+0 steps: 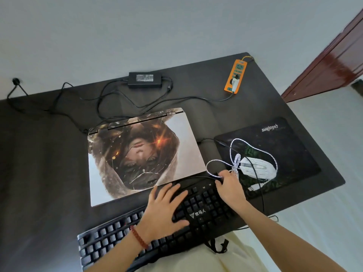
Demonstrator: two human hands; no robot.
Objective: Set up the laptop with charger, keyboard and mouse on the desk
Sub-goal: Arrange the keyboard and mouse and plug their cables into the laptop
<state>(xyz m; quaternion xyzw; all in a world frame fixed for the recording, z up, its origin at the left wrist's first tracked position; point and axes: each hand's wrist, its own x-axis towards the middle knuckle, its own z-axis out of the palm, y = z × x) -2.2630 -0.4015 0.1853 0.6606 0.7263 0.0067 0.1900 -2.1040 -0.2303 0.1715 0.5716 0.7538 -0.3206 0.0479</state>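
Note:
The closed laptop point(143, 156) with a picture on its lid lies in the middle of the dark desk point(45, 154). The black charger brick point(145, 79) sits behind it, with its cables running to the laptop and to the orange power strip point(235, 75). A black keyboard point(110, 240) lies askew at the desk's front edge, partly over my lap. My left hand point(165, 211) rests flat on its keys with the fingers spread. My right hand point(229, 186) grips the keyboard's far right corner. The white mouse point(257, 166) lies on a black mouse pad point(294, 154), its white cable looped around it.
A wall plug point(15, 81) with a cable is at the far left. The keyboard's black cable point(259, 185) crosses the mouse pad and hangs over the desk's front edge. A brown door point(337, 59) stands at the right. White floor lies beyond the desk's right side.

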